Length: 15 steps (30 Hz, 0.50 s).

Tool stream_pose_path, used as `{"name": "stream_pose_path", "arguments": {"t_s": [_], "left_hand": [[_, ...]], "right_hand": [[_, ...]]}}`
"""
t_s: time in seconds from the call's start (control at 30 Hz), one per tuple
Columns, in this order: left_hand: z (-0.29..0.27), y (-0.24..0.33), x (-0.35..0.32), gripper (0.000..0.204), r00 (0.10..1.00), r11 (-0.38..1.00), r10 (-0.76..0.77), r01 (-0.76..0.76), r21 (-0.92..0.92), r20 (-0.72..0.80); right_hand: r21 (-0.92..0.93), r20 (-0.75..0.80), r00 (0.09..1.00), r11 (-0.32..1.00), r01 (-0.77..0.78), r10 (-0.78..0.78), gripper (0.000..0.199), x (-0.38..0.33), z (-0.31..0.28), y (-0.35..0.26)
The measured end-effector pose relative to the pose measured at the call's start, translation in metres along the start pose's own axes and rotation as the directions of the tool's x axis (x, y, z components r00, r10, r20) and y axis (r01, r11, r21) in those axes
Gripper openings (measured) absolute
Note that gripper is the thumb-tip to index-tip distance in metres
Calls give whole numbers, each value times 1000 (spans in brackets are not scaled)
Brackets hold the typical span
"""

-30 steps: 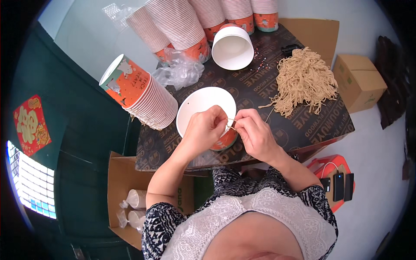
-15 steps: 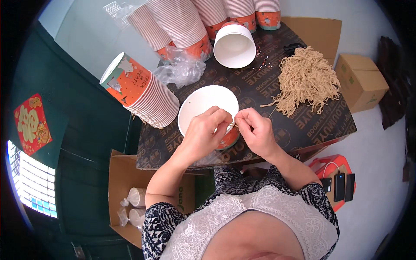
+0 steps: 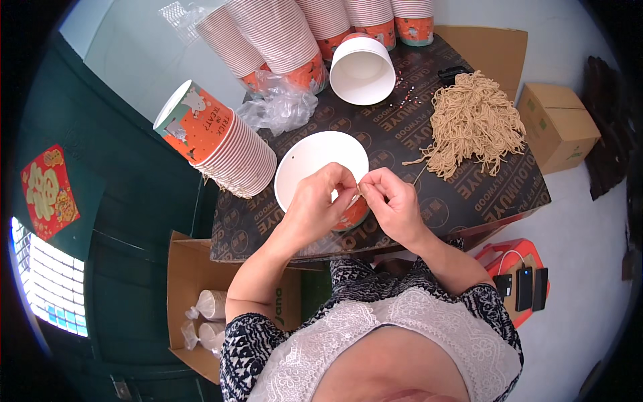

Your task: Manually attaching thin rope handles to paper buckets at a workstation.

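Step in hand: threading tan string point(image 3: 355, 198) at rim of white-and-orange paper bucket point(image 3: 320, 164), front-centre on dark board point(image 3: 469, 194). Left hand point(image 3: 315, 204) and right hand point(image 3: 392, 204) both pinch string. Next move likely calls for steady pull through rim hole; string bundle point(image 3: 474, 124) lies well apart.

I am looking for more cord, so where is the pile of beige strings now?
In the head view the pile of beige strings lies on the dark table at its far right, beyond the right hand and right of the single white bucket.
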<state>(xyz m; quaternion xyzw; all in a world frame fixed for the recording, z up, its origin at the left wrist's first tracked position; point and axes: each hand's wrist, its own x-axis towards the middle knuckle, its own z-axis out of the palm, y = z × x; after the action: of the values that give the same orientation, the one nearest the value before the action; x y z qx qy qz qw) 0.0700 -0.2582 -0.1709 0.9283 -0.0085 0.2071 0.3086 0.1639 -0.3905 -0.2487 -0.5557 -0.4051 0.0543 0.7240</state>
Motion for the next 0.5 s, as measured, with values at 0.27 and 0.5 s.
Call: {"name": "stream_pose_path", "arguments": {"t_s": [0.27,0.5], "left_hand": [[-3,2,1,9,1000,1000,22,-22,-3,17],[-4,-9,3,8,995,987,-42,56,-153,90]], "right_hand": [[59,13,1000,998,-18,17,9,-1,1,3],[58,6,1000,998,-6,6,13,-2,4,4]]}}
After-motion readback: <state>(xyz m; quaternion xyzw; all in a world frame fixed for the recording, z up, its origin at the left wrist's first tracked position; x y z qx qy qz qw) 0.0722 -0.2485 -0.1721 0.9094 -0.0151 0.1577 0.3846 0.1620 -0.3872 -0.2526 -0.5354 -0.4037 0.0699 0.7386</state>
